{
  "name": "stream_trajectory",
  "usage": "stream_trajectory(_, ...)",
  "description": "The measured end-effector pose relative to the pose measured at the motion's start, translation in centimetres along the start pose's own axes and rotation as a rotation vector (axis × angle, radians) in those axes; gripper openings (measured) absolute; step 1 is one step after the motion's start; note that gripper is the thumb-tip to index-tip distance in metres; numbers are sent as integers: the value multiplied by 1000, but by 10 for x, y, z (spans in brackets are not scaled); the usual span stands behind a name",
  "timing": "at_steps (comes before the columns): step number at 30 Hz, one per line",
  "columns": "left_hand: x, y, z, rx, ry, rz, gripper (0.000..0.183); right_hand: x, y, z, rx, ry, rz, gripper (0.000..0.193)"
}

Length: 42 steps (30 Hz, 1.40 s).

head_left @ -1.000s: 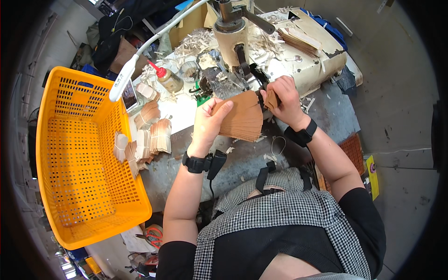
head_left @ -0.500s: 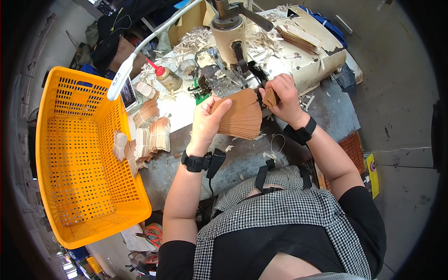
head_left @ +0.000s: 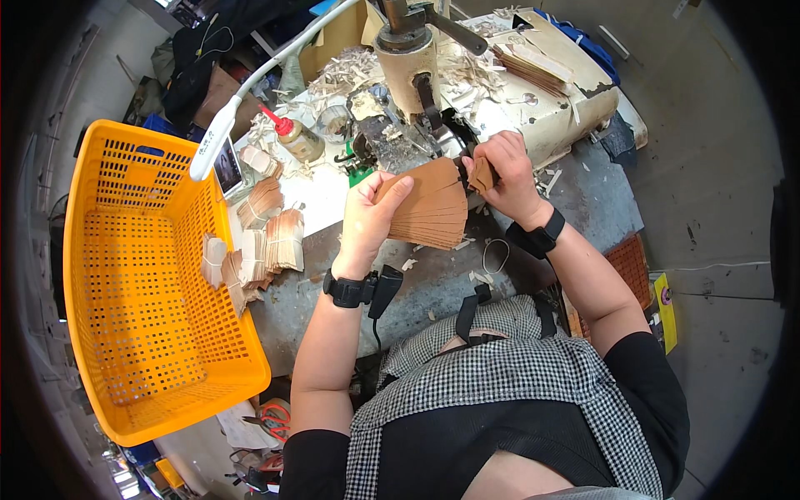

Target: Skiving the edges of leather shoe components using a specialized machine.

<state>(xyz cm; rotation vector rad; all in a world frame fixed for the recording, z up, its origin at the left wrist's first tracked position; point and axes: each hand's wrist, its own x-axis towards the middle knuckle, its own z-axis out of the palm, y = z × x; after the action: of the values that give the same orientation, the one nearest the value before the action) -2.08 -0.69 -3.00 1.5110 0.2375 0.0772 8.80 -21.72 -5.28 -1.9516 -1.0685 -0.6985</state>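
Observation:
A fanned stack of flat brown leather pieces (head_left: pixel 429 204) is gripped in my left hand (head_left: pixel 371 217), thumb on top and fingers underneath. The layered edges of the stack spread toward me. My right hand (head_left: pixel 506 171) is closed on the folded end of a brown piece (head_left: pixel 481 175), close to the stack's right edge. Both hands are just in front of the bench machine (head_left: pixel 408 71), whose metal working parts (head_left: pixel 450 137) lie partly behind my right hand. Whether the piece in my right hand joins the stack cannot be made out.
At left stands a yellow plastic basket (head_left: pixel 258 367). Tied bundles of pieces (head_left: pixel 285 239) lie beside it. A red-capped bottle (head_left: pixel 302 142), a white lamp (head_left: pixel 215 146) and heaped shavings (head_left: pixel 350 71) surround the machine. Another stack (head_left: pixel 533 71) rests at far right.

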Motion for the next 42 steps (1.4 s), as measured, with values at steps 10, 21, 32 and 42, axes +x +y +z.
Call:
stream_trajectory(10, 0, 0, 0, -6, -3, 4, 14, 0, -1, 0, -1, 0, 9, 19)
stream_trajectory(21, -2, -1, -2, -12, -34, -13, 15, 1, -1, -3, 88, 0, 65, 16)
stream_trajectory(32, -7, 19, -8, 53, -96, -40, 16, 17, -6, -16, 216, 17, 186, 13)
stream_trajectory(42, 2, 17, -14, 140, -71, -50, 17, 20, 3, -25, 150, 34, 141, 19)
